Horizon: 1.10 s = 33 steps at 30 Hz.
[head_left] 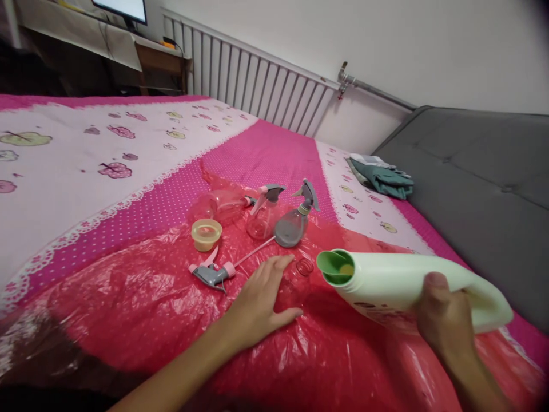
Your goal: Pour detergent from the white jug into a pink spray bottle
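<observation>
A pale green detergent jug (398, 286) lies tipped almost level in my right hand (446, 315), which is closed around its handle. The jug's green spout (337, 267) faces left, above and close to the open neck of a clear, headless bottle (300, 274). My left hand (263, 297) curves around the left side of that bottle, fingers behind and thumb in front. Left of this hand lies a grey and pink spray trigger head (214, 274) with a thin pink tube. A yellowish cap (206, 235) sits behind it.
Beyond my hands stand a clear spray bottle (261, 220) and a grey-tinted one (291, 226); another clear bottle (227, 203) lies on its side. Red plastic sheeting (141, 286) covers part of the bed. Folded clothes (381, 176) rest near the grey headboard (480, 160).
</observation>
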Tool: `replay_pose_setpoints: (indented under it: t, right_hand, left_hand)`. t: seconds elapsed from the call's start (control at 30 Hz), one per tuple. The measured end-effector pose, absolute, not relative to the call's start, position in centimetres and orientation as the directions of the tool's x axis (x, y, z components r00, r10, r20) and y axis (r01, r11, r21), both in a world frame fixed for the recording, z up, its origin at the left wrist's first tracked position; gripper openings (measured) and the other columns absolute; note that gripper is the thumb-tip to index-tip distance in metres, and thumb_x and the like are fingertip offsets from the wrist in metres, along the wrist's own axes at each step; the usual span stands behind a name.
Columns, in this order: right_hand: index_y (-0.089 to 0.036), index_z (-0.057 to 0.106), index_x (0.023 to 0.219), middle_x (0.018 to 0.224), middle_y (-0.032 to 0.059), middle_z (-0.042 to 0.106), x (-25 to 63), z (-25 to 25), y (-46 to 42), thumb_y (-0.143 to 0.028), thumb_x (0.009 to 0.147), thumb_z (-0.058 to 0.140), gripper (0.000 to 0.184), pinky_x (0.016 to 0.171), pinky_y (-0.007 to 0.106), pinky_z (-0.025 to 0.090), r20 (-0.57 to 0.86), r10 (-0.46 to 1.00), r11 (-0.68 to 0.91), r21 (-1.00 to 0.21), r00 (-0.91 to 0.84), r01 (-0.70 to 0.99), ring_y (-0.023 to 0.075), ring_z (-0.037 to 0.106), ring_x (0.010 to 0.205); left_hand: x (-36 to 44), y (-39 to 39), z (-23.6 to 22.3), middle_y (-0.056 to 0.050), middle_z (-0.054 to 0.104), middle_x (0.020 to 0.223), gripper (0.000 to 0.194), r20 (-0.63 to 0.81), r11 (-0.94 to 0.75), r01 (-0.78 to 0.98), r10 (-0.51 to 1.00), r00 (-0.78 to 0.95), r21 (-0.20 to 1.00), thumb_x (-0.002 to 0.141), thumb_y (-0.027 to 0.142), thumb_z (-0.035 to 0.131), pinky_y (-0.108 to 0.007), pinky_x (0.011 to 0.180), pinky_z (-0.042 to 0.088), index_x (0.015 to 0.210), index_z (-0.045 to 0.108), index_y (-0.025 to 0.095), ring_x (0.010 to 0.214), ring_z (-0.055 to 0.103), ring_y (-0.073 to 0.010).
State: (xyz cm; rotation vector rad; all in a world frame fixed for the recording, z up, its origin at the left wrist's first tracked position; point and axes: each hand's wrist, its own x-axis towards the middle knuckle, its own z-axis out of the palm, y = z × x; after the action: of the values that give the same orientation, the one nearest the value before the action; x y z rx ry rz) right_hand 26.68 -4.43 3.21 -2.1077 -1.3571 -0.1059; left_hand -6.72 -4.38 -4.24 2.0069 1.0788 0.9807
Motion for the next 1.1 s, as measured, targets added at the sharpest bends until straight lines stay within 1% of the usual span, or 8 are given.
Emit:
replay_pose_setpoints:
  t: [0.13,0.3,0.47,0.6,0.73,0.87,0.97,1.1]
  right_hand:
    - [-0.026,0.057,0.069,0.071,0.0209,0.062,27.1,3.6,-4.0,-0.091,0.067,0.030,0.070,0.079,0.055,0.051,0.343,0.801,-0.307,-0.468,0.490,0.829,0.0474,0.067,0.089]
    - [-0.028,0.054,0.069,0.077,0.0248,0.065,26.4,4.2,-4.0,-0.087,0.062,0.032,0.064,0.086,0.061,0.051,0.353,0.797,-0.305,-0.466,0.490,0.830,0.0534,0.067,0.099]
    - [-0.032,0.049,0.065,0.065,0.0209,0.054,24.1,5.7,-4.1,-0.085,0.053,0.027,0.058,0.096,0.066,0.049,0.308,0.777,-0.367,-0.488,0.549,0.792,0.0581,0.066,0.101]
    - [-0.033,0.047,0.064,0.065,0.0221,0.054,23.7,6.2,-4.2,-0.084,0.050,0.027,0.057,0.101,0.066,0.048,0.315,0.781,-0.368,-0.465,0.539,0.805,0.0607,0.065,0.107]
    - [-0.030,0.050,0.069,0.076,0.0282,0.062,23.8,6.5,-4.1,-0.086,0.051,0.026,0.063,0.105,0.067,0.047,0.367,0.776,-0.337,-0.445,0.513,0.830,0.0625,0.064,0.114]
    - [-0.025,0.058,0.074,0.078,0.0292,0.064,24.0,6.7,-4.0,-0.088,0.056,0.026,0.073,0.102,0.068,0.048,0.395,0.792,-0.309,-0.398,0.465,0.864,0.0632,0.064,0.114]
    - [-0.018,0.065,0.076,0.078,0.0303,0.065,24.3,6.5,-4.1,-0.092,0.061,0.023,0.087,0.101,0.068,0.049,0.405,0.814,-0.288,-0.341,0.416,0.895,0.0634,0.065,0.113]
    - [-0.010,0.074,0.084,0.083,0.0319,0.067,26.0,5.7,-4.1,-0.096,0.072,0.018,0.104,0.097,0.066,0.052,0.455,0.824,-0.243,-0.256,0.338,0.936,0.0592,0.068,0.107]
  left_hand:
    - [-6.7,-4.4,-4.3,-0.015,0.052,0.161,0.087,0.309,-0.458,0.394,0.869,0.386,0.797,0.093,0.029,0.081,-0.068,0.125,0.044,0.164,0.032,0.033,0.150,0.054,-0.0405]
    - [-6.6,-4.5,-4.3,-0.015,0.052,0.161,0.087,0.307,-0.462,0.401,0.867,0.393,0.791,0.093,0.028,0.081,-0.067,0.125,0.044,0.164,0.032,0.033,0.150,0.053,-0.0403]
    - [-6.5,-4.5,-4.2,-0.016,0.051,0.162,0.086,0.298,-0.463,0.418,0.866,0.402,0.782,0.094,0.028,0.081,-0.068,0.126,0.043,0.163,0.031,0.033,0.151,0.053,-0.0408]
    - [-6.6,-4.5,-4.2,-0.016,0.051,0.162,0.087,0.299,-0.465,0.413,0.864,0.406,0.783,0.093,0.027,0.082,-0.067,0.126,0.043,0.163,0.031,0.033,0.151,0.053,-0.0402]
    - [-6.6,-4.5,-4.3,-0.015,0.052,0.161,0.088,0.303,-0.461,0.408,0.867,0.395,0.788,0.092,0.027,0.083,-0.066,0.126,0.044,0.164,0.033,0.033,0.150,0.053,-0.0404]
    - [-6.5,-4.5,-4.4,-0.015,0.052,0.161,0.090,0.318,-0.477,0.417,0.862,0.396,0.774,0.091,0.026,0.084,-0.066,0.125,0.045,0.164,0.032,0.032,0.150,0.054,-0.0397]
    - [-6.5,-4.4,-4.5,-0.015,0.052,0.161,0.091,0.325,-0.483,0.421,0.860,0.394,0.768,0.091,0.025,0.084,-0.066,0.125,0.045,0.165,0.031,0.033,0.150,0.054,-0.0396]
    - [-6.5,-4.4,-4.6,-0.015,0.052,0.161,0.091,0.316,-0.478,0.424,0.861,0.398,0.769,0.091,0.025,0.085,-0.066,0.126,0.044,0.164,0.031,0.032,0.151,0.053,-0.0393]
